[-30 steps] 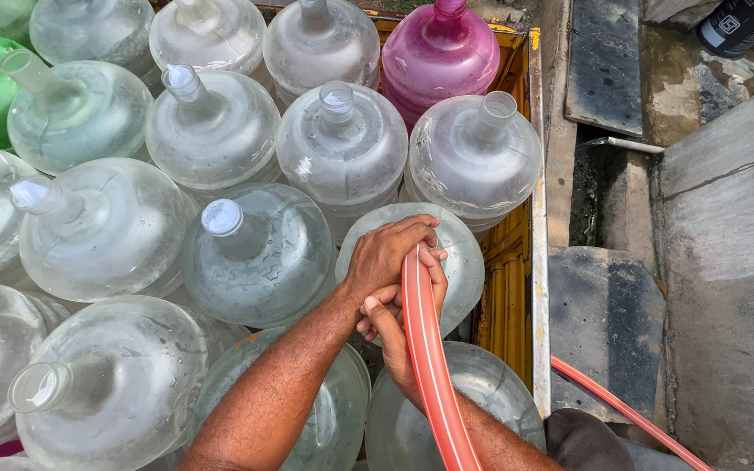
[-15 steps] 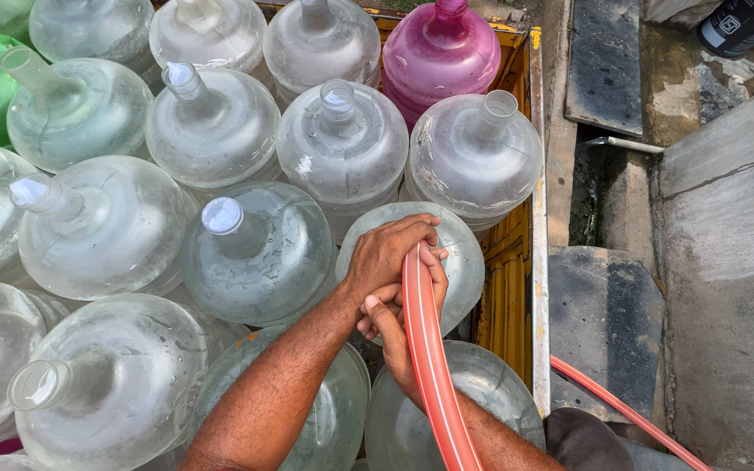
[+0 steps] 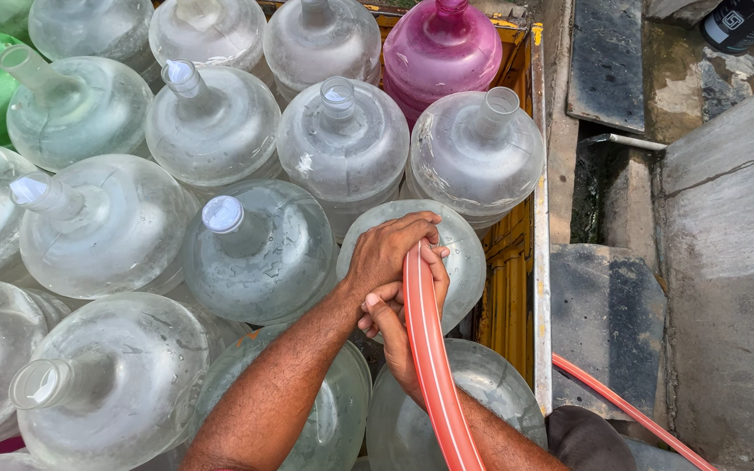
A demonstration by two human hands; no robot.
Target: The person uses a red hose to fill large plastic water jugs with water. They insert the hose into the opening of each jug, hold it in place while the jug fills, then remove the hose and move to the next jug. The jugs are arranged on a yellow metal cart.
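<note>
Orange hose is gripped by both hands, left hand and right hand, at the mouth of one clear jug; its fill level is hidden, neighbouring jugs wait.

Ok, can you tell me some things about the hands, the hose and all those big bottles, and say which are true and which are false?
1. Both hands, left hand and right hand, grip the orange rubber hose. True.
2. The hose end sits at a green jug. False: it is held over a clear round plastic water jug.
3. One pink plastic jug stands at the far row. True.
4. Every jug has a cap. False: the clear jug beside the yellow metal crate wall shows an open neck.
</note>
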